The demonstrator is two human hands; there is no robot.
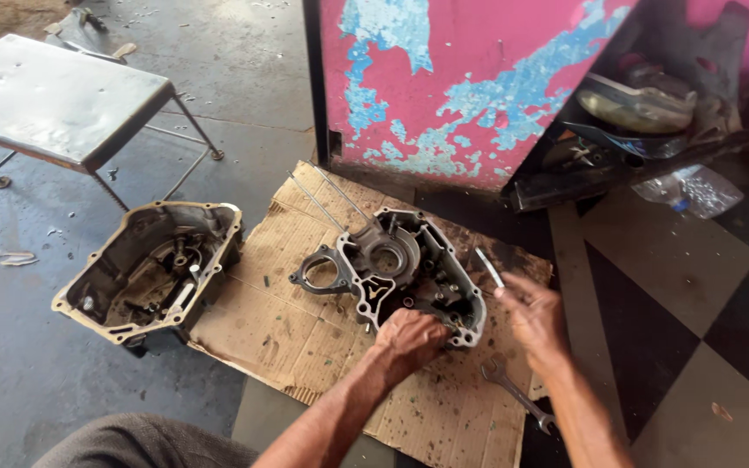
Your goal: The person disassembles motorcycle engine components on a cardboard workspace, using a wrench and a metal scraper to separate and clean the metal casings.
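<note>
Head view, looking down at the floor (28,373) of a workshop.

Left hand (409,338): fingers curled down onto the near edge of a grey metal engine case half (392,269), pressing on it. Whether it grips a small part underneath cannot be told; fingertips are hidden.

Right hand (535,316): raised just right of the case, fingers loosely bent, pinching a thin silver tool (489,267) that points up and away toward the far edge of the cardboard.

Engine case half: lies open side up on a flattened sheet of cardboard (279,329), toward the sheet's far right part. Two long thin studs (327,204) stick out from its far left side, slanting over the cardboard's far corner.

Wrench (517,394): open-ended, lying on the cardboard's right edge, near the right forearm, apart from the case.

Second case half (153,269): tan gasket rim, open side up, sits on the concrete floor touching the cardboard's left edge. Small parts rest inside it.

Metal stool (54,95): flat dented top, thin legs, stands on the floor well beyond the second case.

Behind the cardboard: a pink panel (478,61) with blue patches of peeled paint. To the right, a dark shelf (626,165) with cluttered items, too dim to tell apart.
</note>
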